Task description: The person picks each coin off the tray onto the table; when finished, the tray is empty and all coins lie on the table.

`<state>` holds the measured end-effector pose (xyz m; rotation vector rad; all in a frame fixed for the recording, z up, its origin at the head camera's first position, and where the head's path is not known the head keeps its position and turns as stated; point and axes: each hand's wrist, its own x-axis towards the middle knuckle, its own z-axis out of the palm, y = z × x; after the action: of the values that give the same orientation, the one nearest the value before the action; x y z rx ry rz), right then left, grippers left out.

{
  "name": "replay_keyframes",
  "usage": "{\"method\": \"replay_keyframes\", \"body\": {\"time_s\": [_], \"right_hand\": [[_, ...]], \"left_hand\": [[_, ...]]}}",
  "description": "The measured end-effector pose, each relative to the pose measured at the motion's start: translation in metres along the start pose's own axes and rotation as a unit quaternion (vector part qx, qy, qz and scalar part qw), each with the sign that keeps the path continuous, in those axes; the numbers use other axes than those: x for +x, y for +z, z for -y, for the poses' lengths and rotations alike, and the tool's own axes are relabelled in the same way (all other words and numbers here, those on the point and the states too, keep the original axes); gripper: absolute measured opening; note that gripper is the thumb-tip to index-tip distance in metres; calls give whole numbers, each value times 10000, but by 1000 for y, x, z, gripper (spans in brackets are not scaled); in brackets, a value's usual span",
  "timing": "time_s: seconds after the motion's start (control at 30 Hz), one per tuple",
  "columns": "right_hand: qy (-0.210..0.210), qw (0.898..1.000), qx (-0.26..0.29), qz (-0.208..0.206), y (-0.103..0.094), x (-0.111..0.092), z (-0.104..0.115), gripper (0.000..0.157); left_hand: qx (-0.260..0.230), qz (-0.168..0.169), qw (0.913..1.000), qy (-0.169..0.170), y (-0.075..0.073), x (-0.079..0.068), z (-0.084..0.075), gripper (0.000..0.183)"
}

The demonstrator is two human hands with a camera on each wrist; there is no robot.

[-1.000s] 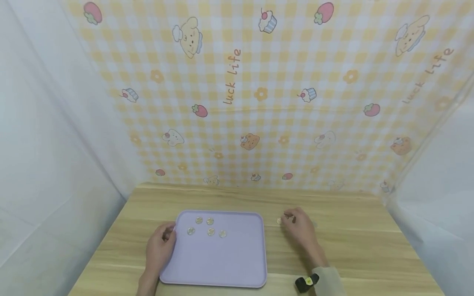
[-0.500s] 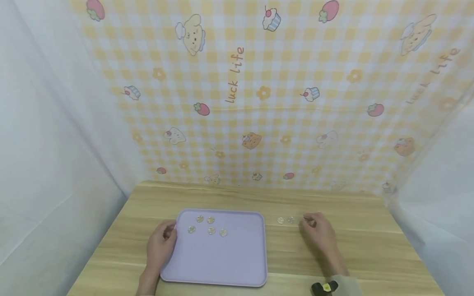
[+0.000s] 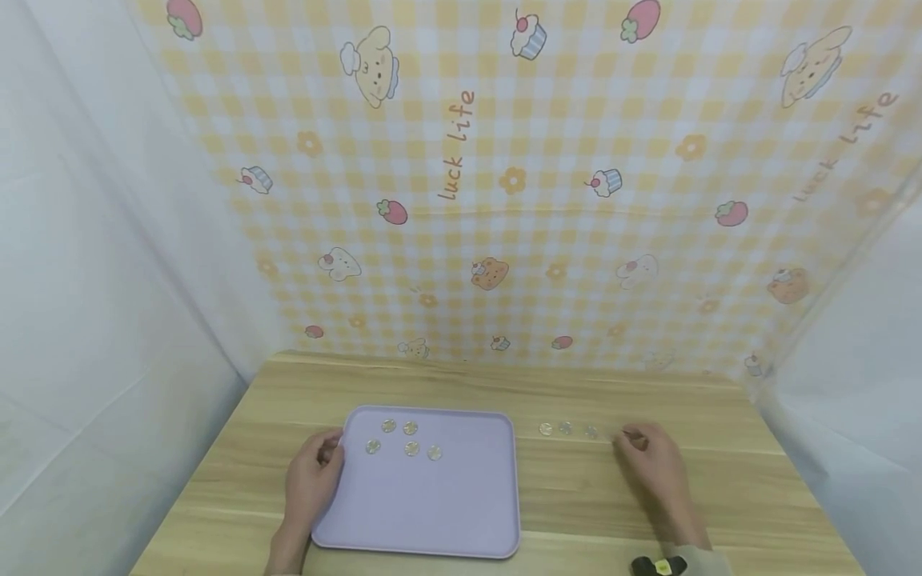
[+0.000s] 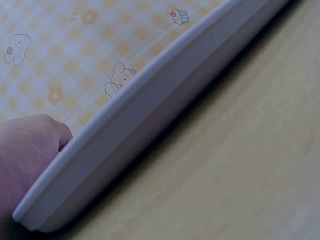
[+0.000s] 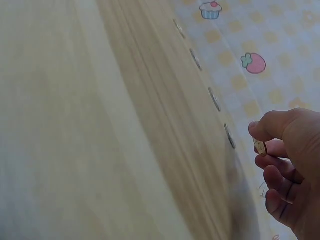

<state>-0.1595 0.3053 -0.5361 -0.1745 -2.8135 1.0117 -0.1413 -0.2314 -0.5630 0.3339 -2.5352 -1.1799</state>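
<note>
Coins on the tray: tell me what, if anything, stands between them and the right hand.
Two low things: the row of coins on the table, nearest the right hand, then the tray's right rim. Nothing taller shows between there and the coins on the tray, so lifting over both should probably work.

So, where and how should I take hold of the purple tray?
Best probably by the raised rim on its right side, coming from the right: the tray lies flat, its wall standing up from the table, and the left hand holds the opposite side.
</note>
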Motion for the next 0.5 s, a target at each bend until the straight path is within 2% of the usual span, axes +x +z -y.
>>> {"method": "replay_keyframes", "body": {"time_s": [0.3,0.5], "right_hand": [[-73,9993,-304,198,-11,-1,-18,36],[-243,9980,-536,244,-15,1,-21,34]], "left_hand": [[38,55,10000,-63,0,0,0,30],[19,20,10000,-82,1,-1,0,30]]}}
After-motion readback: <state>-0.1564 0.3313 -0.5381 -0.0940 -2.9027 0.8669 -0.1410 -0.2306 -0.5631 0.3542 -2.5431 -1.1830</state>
